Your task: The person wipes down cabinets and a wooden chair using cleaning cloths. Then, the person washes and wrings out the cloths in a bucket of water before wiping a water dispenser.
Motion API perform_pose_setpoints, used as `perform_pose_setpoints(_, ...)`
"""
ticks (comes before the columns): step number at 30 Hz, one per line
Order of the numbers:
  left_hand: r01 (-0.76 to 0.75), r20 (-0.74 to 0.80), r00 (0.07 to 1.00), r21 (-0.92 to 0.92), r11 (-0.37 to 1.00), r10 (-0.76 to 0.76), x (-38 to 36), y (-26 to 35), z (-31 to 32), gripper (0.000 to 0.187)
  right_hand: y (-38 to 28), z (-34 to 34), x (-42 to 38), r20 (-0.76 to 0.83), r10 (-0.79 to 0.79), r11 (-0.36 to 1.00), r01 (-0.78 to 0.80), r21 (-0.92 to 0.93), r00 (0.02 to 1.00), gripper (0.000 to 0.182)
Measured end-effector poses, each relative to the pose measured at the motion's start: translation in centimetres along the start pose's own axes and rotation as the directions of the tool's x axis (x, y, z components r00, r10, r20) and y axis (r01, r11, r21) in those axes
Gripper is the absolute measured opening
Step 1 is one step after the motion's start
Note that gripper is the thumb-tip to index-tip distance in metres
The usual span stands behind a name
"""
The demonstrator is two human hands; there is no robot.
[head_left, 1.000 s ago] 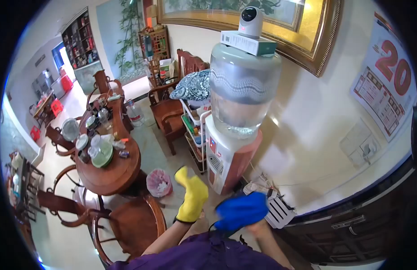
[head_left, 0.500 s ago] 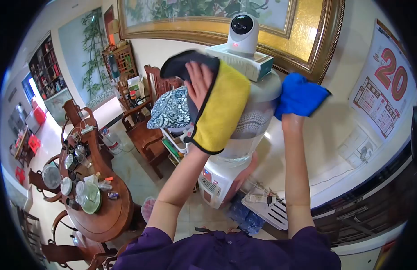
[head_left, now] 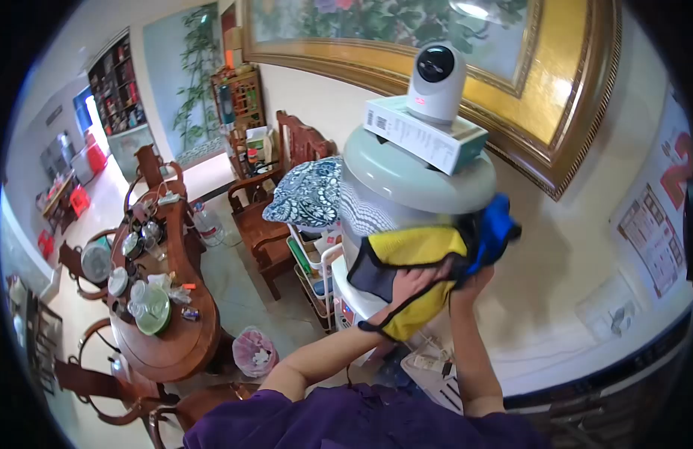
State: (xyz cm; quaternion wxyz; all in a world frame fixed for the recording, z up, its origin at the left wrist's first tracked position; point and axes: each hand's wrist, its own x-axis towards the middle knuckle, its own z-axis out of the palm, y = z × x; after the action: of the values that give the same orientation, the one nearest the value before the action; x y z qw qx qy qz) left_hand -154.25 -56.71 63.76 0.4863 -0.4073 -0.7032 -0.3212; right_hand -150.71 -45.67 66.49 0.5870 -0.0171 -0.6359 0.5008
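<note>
My left hand (head_left: 420, 283) is closed on a yellow-and-grey cleaning cloth (head_left: 417, 243) with black edging, part of it hanging over my wrist. Close beside it, my right hand (head_left: 472, 290) holds a blue cloth (head_left: 498, 230); its fingers are mostly hidden. Both cloths are at the lower right side of a large water bottle (head_left: 369, 213) with a pale green rounded top (head_left: 406, 176). On that top lies a flat white-and-green box (head_left: 417, 136), and a white security camera (head_left: 438, 84) stands on the box.
A patterned fabric cover (head_left: 307, 193) sits over a white cart left of the bottle. Behind it is a wooden armchair (head_left: 260, 236). A wooden tea table (head_left: 178, 348) with dishes stands at left, near a pink-lined bin (head_left: 254, 352). A gold picture frame (head_left: 563, 105) hangs behind.
My left hand has come off the upper left of the bottle, down and right with its cloth. My right hand has dropped, and both hands are now together. The view has shifted.
</note>
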Motion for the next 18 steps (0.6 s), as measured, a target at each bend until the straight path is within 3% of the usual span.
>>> perform_pose_setpoints(3, -0.116, 0.036, 0.992, -0.053, 0.992, 0.118, 0.5, -2.3, -1.0, 0.06, 10.3, -5.1, 1.5, 0.176, 0.189, 0.936, -0.123, -0.328, 0.966, 0.039)
perform_pose_setpoints(4, -0.113, 0.079, 0.99, -0.043, 0.993, 0.116, 2.2, -2.7, -2.5, 0.06, 8.8, -3.6, 2.7, 0.029, 0.331, 0.847, -0.31, 0.431, 0.943, 0.033)
perform_pose_setpoints(5, -0.111, 0.12, 0.986, -0.034, 0.993, 0.115, 4.5, -3.0, -4.1, 0.06, 4.2, -1.4, 5.4, 0.004, 0.184, 0.88, -0.167, 0.445, 0.983, 0.028)
perform_pose_setpoints(6, -0.051, 0.051, 0.997, -0.032, 0.998, 0.053, 7.5, -2.8, -6.0, 0.06, -0.4, 0.8, 8.0, -0.022, 0.034, 0.888, -0.02, 0.46, 0.999, 0.023)
perform_pose_setpoints(7, 0.007, -0.02, 1.0, -0.034, 0.999, -0.008, 9.8, -3.0, -7.2, 0.06, -2.1, 1.5, 9.6, 0.151, -0.185, 0.977, 0.165, 0.133, 0.971, 0.021)
perform_pose_setpoints(8, 0.105, -0.084, 0.991, -0.006, 0.994, -0.105, 10.6, -3.8, -7.1, 0.058, -3.9, 2.2, 11.2, 0.313, -0.388, 0.889, 0.442, -0.121, 0.867, 0.019)
perform_pose_setpoints(9, 0.202, -0.15, 0.969, 0.013, 0.979, -0.198, 11.5, -4.7, -7.0, 0.057, -2.2, 1.6, 12.3, 0.328, -0.412, 0.894, 0.447, -0.036, 0.85, 0.019)
perform_pose_setpoints(11, 0.387, -0.12, 0.903, -0.188, 0.903, -0.412, 12.2, -9.1, -6.0, 0.058, -0.1, 1.7, 12.7, 0.251, -0.293, 0.955, 0.271, 0.12, 0.922, 0.022)
perform_pose_setpoints(13, 0.55, -0.014, 0.794, -0.408, 0.729, -0.608, 12.0, -13.2, -5.7, 0.057, 1.2, 2.4, 12.0, 0.116, 0.062, 0.95, -0.094, 0.297, 0.991, 0.026)
perform_pose_setpoints(16, 0.669, 0.085, 0.652, -0.533, 0.519, -0.753, 9.9, -16.6, -5.7, 0.055, 1.7, 2.4, 12.4, 0.229, 0.264, 0.855, -0.337, 0.395, 0.937, 0.036)
perform_pose_setpoints(18, 0.718, 0.119, 0.575, -0.548, 0.43, -0.809, 7.3, -17.0, -5.2, 0.055, 5.1, 1.4, 11.3, 0.278, 0.308, 0.797, -0.406, 0.448, 0.91, 0.049)
